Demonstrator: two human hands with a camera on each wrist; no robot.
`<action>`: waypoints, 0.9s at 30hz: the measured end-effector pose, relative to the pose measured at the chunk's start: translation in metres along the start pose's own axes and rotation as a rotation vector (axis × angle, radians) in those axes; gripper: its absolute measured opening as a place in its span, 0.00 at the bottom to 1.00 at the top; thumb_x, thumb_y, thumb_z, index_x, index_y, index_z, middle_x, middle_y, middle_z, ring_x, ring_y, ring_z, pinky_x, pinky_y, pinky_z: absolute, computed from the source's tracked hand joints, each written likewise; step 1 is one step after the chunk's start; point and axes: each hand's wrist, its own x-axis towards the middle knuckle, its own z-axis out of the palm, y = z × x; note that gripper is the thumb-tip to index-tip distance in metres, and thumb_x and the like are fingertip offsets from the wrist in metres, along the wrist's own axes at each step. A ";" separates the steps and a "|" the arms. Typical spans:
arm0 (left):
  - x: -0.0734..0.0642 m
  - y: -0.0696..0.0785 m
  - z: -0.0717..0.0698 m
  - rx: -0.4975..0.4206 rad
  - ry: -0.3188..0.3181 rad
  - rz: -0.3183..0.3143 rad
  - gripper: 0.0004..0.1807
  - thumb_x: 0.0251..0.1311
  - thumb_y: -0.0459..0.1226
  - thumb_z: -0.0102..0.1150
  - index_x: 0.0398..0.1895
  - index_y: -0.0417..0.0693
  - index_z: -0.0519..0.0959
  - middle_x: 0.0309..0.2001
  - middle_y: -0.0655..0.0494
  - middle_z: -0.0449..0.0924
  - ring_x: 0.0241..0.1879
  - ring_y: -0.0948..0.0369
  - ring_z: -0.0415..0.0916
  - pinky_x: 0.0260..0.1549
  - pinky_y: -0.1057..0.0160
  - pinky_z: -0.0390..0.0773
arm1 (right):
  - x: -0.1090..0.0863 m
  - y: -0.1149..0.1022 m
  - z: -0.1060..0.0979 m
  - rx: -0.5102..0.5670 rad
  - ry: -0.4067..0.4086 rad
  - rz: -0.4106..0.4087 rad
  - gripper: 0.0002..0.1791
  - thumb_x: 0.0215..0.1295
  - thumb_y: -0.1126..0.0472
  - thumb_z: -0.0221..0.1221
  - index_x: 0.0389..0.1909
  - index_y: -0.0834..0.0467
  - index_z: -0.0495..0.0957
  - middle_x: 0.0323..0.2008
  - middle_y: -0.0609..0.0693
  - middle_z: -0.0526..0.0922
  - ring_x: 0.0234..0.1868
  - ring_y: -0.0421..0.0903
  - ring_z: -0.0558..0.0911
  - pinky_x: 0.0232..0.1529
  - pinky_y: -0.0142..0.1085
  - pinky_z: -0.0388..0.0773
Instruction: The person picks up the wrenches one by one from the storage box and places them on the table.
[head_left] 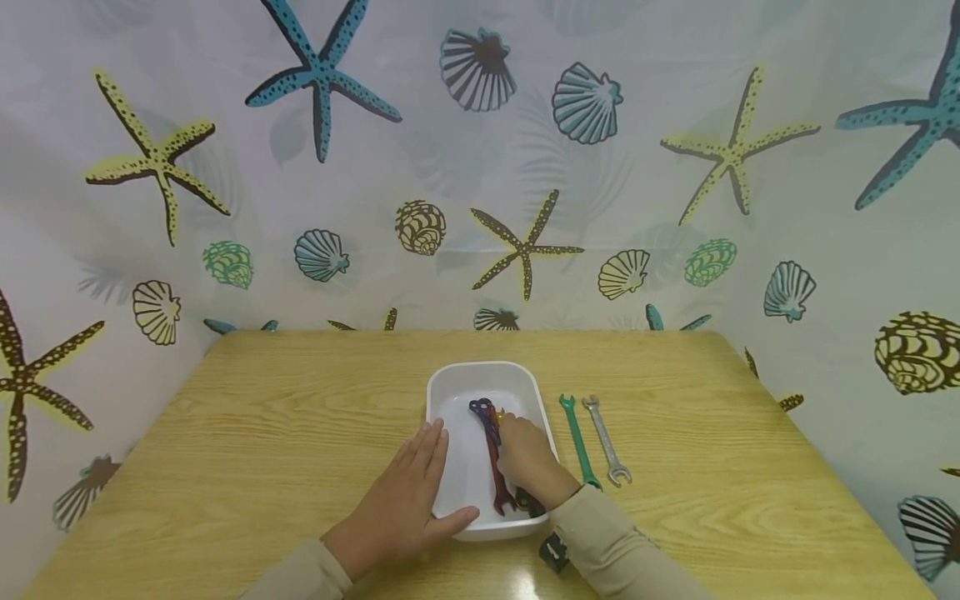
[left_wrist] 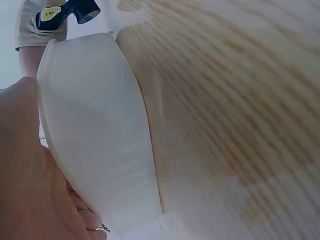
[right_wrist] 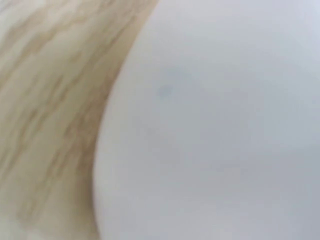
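A white tray [head_left: 483, 533] sits on the table with several wrenches inside, among them a purple wrench [head_left: 483, 417] and a red wrench [head_left: 498, 479]. My right hand [head_left: 528, 454] reaches into the tray's right side, fingers curled around a wrench [head_left: 531, 502] mostly hidden under the hand; its dark end shows below. My left hand [head_left: 408, 492] rests along the left rim, fingers straight, thumb over the near edge. The left wrist view shows the left hand [left_wrist: 35, 170] against the outer wall. Only the tray's white wall [right_wrist: 210, 130] and the table fill the right wrist view.
Right of the tray, a green wrench [head_left: 579, 442] and a silver wrench [head_left: 607, 442] lie side by side on the wooden table [head_left: 300, 400]. A black wrist camera [head_left: 553, 552] hangs under the right sleeve. Patterned curtains [head_left: 420, 167] stand behind and at both sides.
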 end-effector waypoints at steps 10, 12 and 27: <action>0.000 0.000 0.002 0.005 0.026 0.012 0.53 0.62 0.66 0.41 0.69 0.26 0.55 0.72 0.33 0.50 0.72 0.42 0.49 0.67 0.46 0.57 | 0.000 0.000 0.000 -0.030 -0.044 -0.024 0.24 0.61 0.64 0.61 0.58 0.69 0.71 0.31 0.60 0.81 0.24 0.49 0.78 0.22 0.37 0.77; 0.000 0.000 0.003 0.009 0.031 0.013 0.52 0.62 0.66 0.42 0.69 0.26 0.56 0.72 0.32 0.51 0.72 0.42 0.49 0.67 0.45 0.57 | 0.000 0.000 -0.001 0.010 -0.053 -0.022 0.22 0.61 0.64 0.61 0.55 0.67 0.73 0.32 0.59 0.82 0.25 0.49 0.79 0.23 0.37 0.78; 0.000 0.000 0.001 -0.003 0.008 -0.005 0.53 0.62 0.67 0.41 0.70 0.27 0.54 0.72 0.33 0.49 0.72 0.43 0.48 0.67 0.46 0.56 | -0.006 0.006 -0.020 0.275 -0.052 -0.131 0.10 0.62 0.65 0.61 0.41 0.64 0.75 0.24 0.51 0.80 0.21 0.42 0.77 0.18 0.31 0.75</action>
